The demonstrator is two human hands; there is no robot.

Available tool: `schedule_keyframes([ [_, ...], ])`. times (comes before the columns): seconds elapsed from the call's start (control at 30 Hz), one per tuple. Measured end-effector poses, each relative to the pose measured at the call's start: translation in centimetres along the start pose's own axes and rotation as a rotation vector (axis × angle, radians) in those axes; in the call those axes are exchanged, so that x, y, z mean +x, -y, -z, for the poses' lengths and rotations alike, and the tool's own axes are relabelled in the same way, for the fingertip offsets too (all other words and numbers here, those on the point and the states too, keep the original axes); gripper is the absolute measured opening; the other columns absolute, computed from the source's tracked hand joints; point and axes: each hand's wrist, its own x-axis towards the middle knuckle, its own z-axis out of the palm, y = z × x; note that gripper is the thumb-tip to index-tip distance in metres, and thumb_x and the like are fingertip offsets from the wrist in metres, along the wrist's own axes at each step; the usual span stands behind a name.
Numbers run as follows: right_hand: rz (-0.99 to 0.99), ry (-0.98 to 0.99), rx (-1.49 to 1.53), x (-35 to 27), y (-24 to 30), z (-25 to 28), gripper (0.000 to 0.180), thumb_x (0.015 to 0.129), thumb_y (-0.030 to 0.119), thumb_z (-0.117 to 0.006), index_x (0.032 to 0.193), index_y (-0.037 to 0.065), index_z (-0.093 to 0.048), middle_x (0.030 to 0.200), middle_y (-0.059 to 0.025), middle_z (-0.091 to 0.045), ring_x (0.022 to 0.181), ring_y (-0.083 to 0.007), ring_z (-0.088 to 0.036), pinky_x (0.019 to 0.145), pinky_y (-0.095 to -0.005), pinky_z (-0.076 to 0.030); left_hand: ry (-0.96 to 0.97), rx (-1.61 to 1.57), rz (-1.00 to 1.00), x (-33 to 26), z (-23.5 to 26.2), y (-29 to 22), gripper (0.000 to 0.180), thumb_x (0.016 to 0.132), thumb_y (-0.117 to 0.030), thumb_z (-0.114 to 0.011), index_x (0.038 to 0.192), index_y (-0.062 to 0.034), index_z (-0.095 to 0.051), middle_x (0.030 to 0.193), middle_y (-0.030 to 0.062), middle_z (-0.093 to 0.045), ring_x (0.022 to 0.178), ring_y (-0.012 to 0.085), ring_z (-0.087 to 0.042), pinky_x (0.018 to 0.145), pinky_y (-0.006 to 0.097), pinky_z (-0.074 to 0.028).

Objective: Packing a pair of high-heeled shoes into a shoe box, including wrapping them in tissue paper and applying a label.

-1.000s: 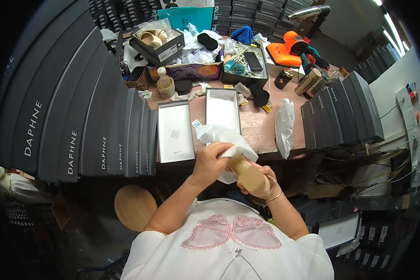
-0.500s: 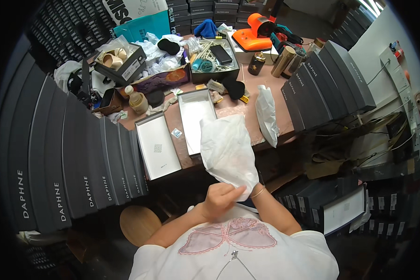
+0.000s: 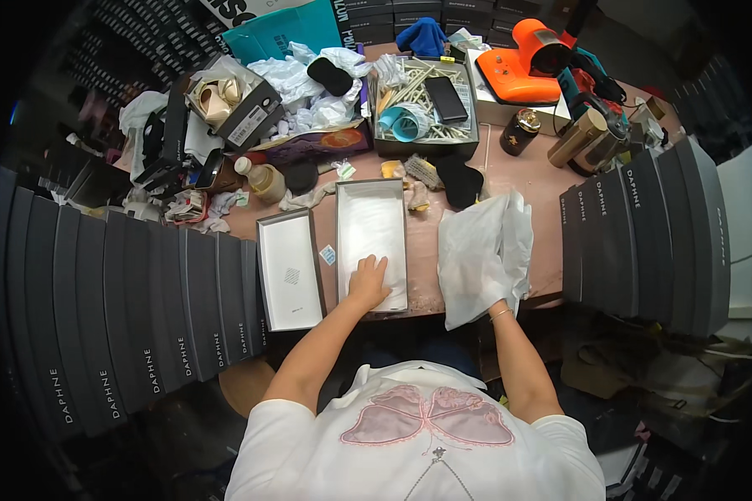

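My left hand (image 3: 368, 280) lies flat, fingers spread, on the white paper lining an open shoe box (image 3: 372, 242) at the table's near edge. To the left of the box its lid (image 3: 290, 271) rests upside down. My right hand (image 3: 491, 307) is mostly hidden under a white plastic bag (image 3: 482, 250) lying on the table to the right of the box; only the wrist with a thin bracelet shows. What the bag contains cannot be seen.
Rows of dark grey shoe boxes flank the table on the left (image 3: 142, 309) and right (image 3: 652, 234). At the back lie crumpled paper, a tray (image 3: 424, 104) of sticks with a phone, an orange tool (image 3: 526, 63), a small bottle (image 3: 263, 178) and an open box holding beige shoes (image 3: 221, 100).
The white bag, held up in front of me before, now lies on the table to the right. My left hand has let go and moved onto the box's paper lining.
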Motion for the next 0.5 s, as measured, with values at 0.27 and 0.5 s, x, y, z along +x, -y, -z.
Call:
schedule_keyframes([
  [0.27,-0.144,0.663,-0.636,-8.1,13.9,8.1,0.034,0.084,0.014,-0.064,0.114,-0.003,-0.058,0.113,-0.0266,-0.060,0.093,-0.0411,-0.062,0.082,-0.0443,-0.050,-0.292,-0.533,0.233,0.4,4.4,1.5,0.019,0.082,-0.010,-0.065,0.097,0.0020,-0.064,0.089,0.0161,-0.064,0.083,0.0300,-0.062,0.075,0.037,-0.049],
  [0.5,0.109,0.309,0.057,-2.6,27.2,1.7,0.083,0.078,0.026,-0.076,0.144,0.003,-0.031,0.140,-0.0243,-0.041,0.116,-0.0376,-0.053,0.093,-0.0389,-0.048,-0.543,-0.682,0.219,-3.5,9.0,1.6,0.016,0.076,-0.002,-0.067,0.089,0.0029,-0.060,0.085,0.0122,-0.060,0.077,0.0251,-0.060,0.071,0.031,-0.048],
])
